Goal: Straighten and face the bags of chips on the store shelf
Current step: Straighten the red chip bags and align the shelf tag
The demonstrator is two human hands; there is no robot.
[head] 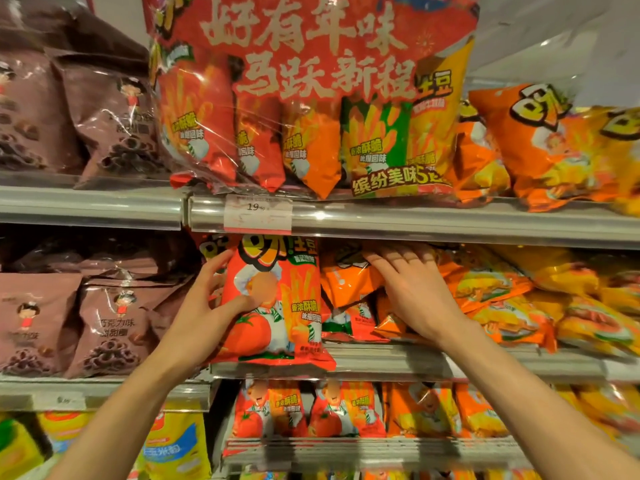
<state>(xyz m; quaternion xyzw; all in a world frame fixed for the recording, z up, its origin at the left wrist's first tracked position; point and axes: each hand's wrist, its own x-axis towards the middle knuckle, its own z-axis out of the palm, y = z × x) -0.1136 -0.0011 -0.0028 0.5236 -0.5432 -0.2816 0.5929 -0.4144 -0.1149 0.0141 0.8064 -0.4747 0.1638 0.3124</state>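
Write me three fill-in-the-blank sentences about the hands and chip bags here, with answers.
1. The left hand grips a red chip bag printed with a ____ near its bottom.
2. The right hand rests on ____ bags lying tumbled.
3. The price tag hangs directly ____ the red chip bag.

Answers: tomato; orange; above

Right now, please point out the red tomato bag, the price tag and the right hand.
red tomato bag [273, 327]: head view, on its printed front.
price tag [258, 214]: head view, on its middle.
right hand [412, 289]: head view, on its back.
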